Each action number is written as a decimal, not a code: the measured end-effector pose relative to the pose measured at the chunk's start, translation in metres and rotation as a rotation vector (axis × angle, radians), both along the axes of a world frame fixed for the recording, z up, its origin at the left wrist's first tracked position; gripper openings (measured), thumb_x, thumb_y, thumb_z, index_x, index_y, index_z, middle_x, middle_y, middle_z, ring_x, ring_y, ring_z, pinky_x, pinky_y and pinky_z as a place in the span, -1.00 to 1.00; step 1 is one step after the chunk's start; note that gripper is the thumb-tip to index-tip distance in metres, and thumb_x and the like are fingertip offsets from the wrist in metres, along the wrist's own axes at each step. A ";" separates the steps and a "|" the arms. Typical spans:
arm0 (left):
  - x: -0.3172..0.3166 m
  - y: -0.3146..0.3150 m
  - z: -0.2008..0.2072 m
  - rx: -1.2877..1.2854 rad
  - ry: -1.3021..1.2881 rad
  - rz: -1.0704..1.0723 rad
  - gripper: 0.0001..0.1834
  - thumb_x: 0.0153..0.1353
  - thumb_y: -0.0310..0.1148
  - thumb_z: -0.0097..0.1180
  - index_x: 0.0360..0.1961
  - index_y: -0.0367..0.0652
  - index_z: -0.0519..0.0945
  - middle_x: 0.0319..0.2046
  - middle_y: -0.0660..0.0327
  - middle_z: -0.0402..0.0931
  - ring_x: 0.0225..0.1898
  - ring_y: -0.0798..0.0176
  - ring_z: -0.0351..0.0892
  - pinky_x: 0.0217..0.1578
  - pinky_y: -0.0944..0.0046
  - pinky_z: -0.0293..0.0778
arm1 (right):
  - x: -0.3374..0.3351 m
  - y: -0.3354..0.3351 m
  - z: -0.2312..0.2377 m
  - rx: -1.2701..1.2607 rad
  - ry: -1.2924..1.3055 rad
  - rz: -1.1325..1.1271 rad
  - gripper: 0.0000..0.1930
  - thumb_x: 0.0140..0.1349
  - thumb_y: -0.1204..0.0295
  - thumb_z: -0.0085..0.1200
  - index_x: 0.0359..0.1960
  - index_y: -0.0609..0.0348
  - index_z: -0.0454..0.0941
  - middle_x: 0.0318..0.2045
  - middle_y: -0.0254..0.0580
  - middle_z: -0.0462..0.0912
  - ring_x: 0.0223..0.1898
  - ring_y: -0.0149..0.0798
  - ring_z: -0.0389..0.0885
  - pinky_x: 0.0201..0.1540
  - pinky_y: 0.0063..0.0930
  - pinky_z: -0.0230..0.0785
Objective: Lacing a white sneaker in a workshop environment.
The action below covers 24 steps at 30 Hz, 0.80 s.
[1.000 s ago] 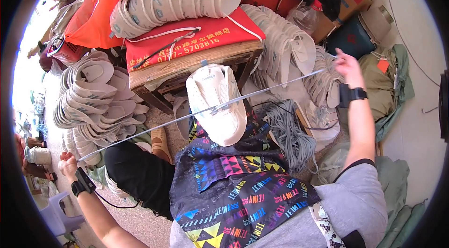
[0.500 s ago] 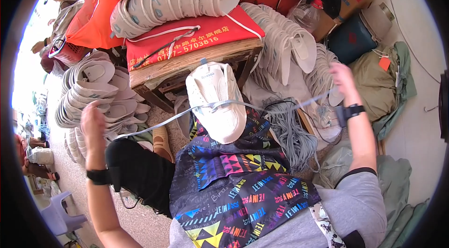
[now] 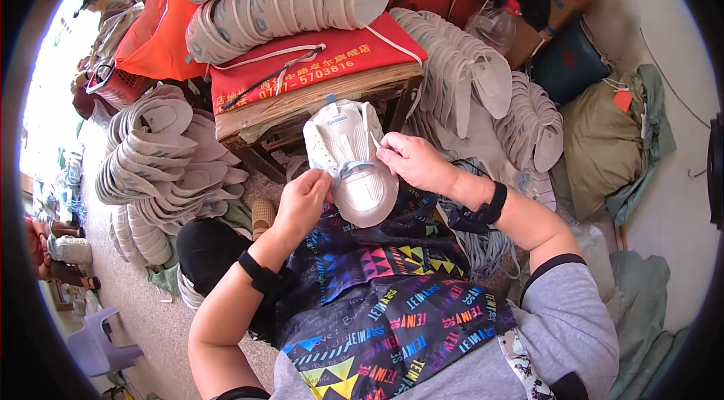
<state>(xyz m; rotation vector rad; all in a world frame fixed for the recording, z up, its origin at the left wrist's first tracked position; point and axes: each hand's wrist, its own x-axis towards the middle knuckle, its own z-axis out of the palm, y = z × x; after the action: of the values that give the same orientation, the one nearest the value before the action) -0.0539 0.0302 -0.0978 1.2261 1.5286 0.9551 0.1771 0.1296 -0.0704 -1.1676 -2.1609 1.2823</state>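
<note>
A white shoe upper [image 3: 365,200] with mesh panels lies toe toward me, between my lap and the wooden stand. A grey-blue shoelace [image 3: 354,167] crosses it above the toe. My left hand [image 3: 305,199] is closed in a pinch at the upper's left edge, on the lace where it leaves the eyelets. At the right edge, my right hand [image 3: 419,165] pinches the lace's other end between thumb and forefinger, beside the eyelet row. The lace ends are mostly hidden by my fingers.
A wooden stand [image 3: 317,95] with a red cloth bag [image 3: 302,68] carries nested shoe uppers [image 3: 290,12]. More stacks [image 3: 162,155] lie left, others [image 3: 467,68] right. A bundle of grey laces [image 3: 486,249] hangs beside my right forearm. Another person [image 3: 109,23] is at far left.
Both hands have come inward from wide apart, where they stretched the lace out to each side, and are now at the shoe upper's two edges.
</note>
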 end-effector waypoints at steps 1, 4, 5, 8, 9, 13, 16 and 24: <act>0.002 -0.001 0.003 -0.031 -0.016 0.000 -0.71 0.40 -0.27 -0.05 -0.34 -0.24 0.58 -0.57 0.34 0.50 -0.59 0.52 0.36 -0.56 0.47 0.29 | 0.000 0.000 0.003 -0.001 0.000 0.001 -0.82 0.36 0.33 -0.03 -0.29 0.20 0.49 -0.60 -0.28 0.58 -0.55 -0.30 0.56 -0.46 -0.32 0.38; 0.002 0.000 0.005 -0.080 -0.018 0.006 -0.71 0.37 -0.27 -0.03 -0.39 -0.25 0.57 -0.59 0.32 0.49 -0.59 0.49 0.38 -0.56 0.45 0.27 | -0.002 0.001 0.009 -0.259 0.032 0.010 -0.78 0.36 0.32 -0.03 -0.33 0.23 0.49 -0.65 -0.25 0.55 -0.59 -0.35 0.53 -0.47 -0.36 0.37; 0.003 0.001 -0.001 -0.064 -0.044 0.007 -0.70 0.36 -0.27 -0.03 -0.41 -0.26 0.57 -0.61 0.31 0.49 -0.59 0.48 0.39 -0.55 0.44 0.28 | -0.002 0.001 0.009 -0.260 0.031 0.013 -0.78 0.36 0.32 -0.03 -0.33 0.23 0.49 -0.65 -0.25 0.55 -0.59 -0.35 0.53 -0.47 -0.36 0.37; 0.007 0.003 0.001 -0.093 -0.101 0.022 -0.70 0.34 -0.28 -0.01 -0.44 -0.27 0.56 -0.64 0.30 0.47 -0.60 0.46 0.41 -0.54 0.42 0.30 | -0.001 0.001 0.008 -0.138 0.058 0.014 -0.78 0.36 0.33 -0.03 -0.33 0.25 0.50 -0.66 -0.26 0.54 -0.59 -0.41 0.52 -0.48 -0.39 0.36; 0.008 0.005 0.004 -0.138 -0.133 0.033 -0.70 0.32 -0.29 -0.01 -0.45 -0.28 0.56 -0.65 0.29 0.47 -0.60 0.45 0.42 -0.53 0.41 0.31 | 0.000 0.002 0.007 -0.092 0.065 0.017 -0.78 0.36 0.32 -0.03 -0.32 0.24 0.50 -0.66 -0.21 0.55 -0.59 -0.33 0.54 -0.47 -0.35 0.37; 0.008 0.011 0.011 -0.200 -0.193 0.058 -0.73 0.29 -0.33 -0.01 -0.46 -0.30 0.56 -0.66 0.27 0.48 -0.60 0.42 0.44 -0.52 0.40 0.34 | 0.003 -0.001 0.007 0.221 -0.048 0.014 -0.77 0.37 0.29 -0.01 -0.31 0.21 0.51 -0.64 -0.18 0.53 -0.58 -0.29 0.52 -0.46 -0.38 0.35; 0.010 0.016 0.019 -0.196 -0.084 0.037 -0.74 0.25 -0.35 -0.03 -0.49 -0.31 0.56 -0.65 0.25 0.49 -0.61 0.40 0.46 -0.52 0.39 0.36 | 0.000 -0.002 0.015 0.248 -0.142 0.017 -0.72 0.34 0.22 0.02 -0.36 0.20 0.54 -0.62 -0.09 0.53 -0.54 -0.18 0.55 -0.41 -0.32 0.37; 0.020 0.022 0.044 -0.026 0.646 -0.156 -0.62 0.23 -0.21 -0.10 -0.50 -0.29 0.60 -0.60 -0.07 0.56 -0.48 0.03 0.65 -0.35 0.05 0.54 | 0.001 0.017 0.010 -0.042 -0.105 0.115 -0.73 0.18 0.19 0.06 -0.48 0.11 0.62 -0.53 -0.02 0.61 -0.46 0.01 0.60 -0.38 -0.23 0.40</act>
<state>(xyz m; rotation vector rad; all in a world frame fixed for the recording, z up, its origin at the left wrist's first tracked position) -0.0344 0.0526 -0.0540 1.7095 1.8833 0.4442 0.1777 0.1470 -0.0604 -1.1671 -2.3175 1.3476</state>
